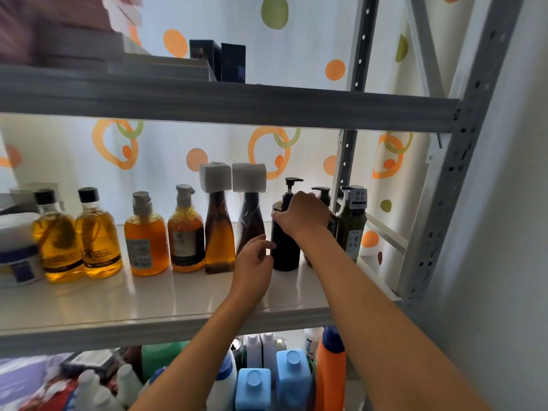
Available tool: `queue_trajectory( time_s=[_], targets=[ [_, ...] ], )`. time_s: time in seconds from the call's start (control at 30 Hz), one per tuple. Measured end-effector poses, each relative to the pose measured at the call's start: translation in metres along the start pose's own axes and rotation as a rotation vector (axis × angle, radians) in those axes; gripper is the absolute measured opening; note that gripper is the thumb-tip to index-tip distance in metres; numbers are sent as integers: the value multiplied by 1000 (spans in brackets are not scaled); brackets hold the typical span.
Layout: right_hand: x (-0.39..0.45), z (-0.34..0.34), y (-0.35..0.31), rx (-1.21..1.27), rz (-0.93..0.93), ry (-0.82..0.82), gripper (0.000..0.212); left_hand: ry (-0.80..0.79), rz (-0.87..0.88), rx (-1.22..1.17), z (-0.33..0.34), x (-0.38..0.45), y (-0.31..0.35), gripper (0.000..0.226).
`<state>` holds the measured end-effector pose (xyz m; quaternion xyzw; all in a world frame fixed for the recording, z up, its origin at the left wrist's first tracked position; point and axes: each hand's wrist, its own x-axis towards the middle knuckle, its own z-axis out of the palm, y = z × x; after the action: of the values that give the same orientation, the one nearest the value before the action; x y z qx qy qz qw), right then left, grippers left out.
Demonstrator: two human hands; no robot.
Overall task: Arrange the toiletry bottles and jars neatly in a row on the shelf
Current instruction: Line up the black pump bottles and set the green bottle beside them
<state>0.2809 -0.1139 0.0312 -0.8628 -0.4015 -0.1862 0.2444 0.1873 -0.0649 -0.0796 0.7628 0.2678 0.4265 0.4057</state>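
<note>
While we square the row, the upright black plastic pump bottle (285, 235) stands between our hands.
Right hand (302, 216) grips its shoulder; left hand (255, 258), fingers loosely curled, touches its lower side.

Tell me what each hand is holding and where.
The right hand grips the black pump bottle at its shoulder. The left hand touches its lower side, fingers loose.
</note>
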Motion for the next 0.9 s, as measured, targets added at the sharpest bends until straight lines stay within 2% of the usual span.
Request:
queue_trajectory(
  time_s=[0.13, 0.2, 0.27, 0.4, 0.47, 0.63, 0.77, 0.83, 0.9],
  targets=[
    [1, -10, 9, 112, -46, -224, 26, -8, -28, -38, 3, 1, 3, 43],
    [0, -8, 11, 155, -55, -280, 19, -2, -9, 5, 7, 3, 5, 49],
    [-1, -3, 9, 201, -26, -268, 19, 15, 25, 52, 11, 4, 8, 53],
    [-6, 6, 0, 157, 92, -38, 59, 5, 38, 2, 13, -2, 14, 55],
    [-9, 10, -4, 69, 85, 22, 64, -39, 58, -1, 12, -5, 16, 51],
    [-3, 3, -3, 25, 35, -10, 50, -30, 98, 78, 6, 2, 6, 38],
    [5, -6, -4, 174, 87, -146, 20, 71, 56, 56, 5, 2, 14, 33],
    [6, -3, -4, 213, 110, -171, 24, 97, 18, 22, 8, 2, 19, 32],
    [3, 1, -5, 185, 128, -95, 34, 87, 0, -10, 14, 4, 18, 34]
  ],
)
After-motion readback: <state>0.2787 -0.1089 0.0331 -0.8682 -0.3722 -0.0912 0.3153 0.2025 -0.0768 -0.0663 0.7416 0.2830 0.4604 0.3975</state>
